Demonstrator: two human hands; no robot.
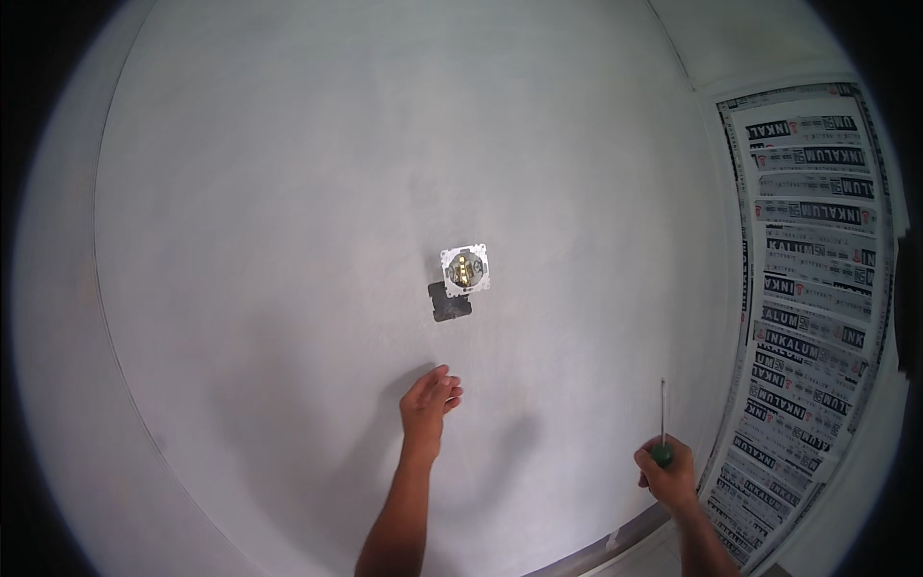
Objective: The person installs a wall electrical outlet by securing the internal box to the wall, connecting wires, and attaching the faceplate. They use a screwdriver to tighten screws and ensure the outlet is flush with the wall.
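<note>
A white square socket mechanism with a round middle and brass-coloured metal parts is on the pale grey wall, near the middle of the view. A dark angular patch shows just below it; I cannot tell whether it is shadow or an opening. Below these, my left hand is raised near the wall, empty, with fingers loosely bent and partly apart. My right hand, lower and farther right, grips a screwdriver by its green handle, its thin metal shaft pointing up. Neither hand touches the socket.
A tall framed panel covered in strips of printed protective film or tape runs down the right side, close beside my right hand. At the lower right, the wall's bottom edge meets a narrow strip of floor. Shadows of my arms fall on the wall.
</note>
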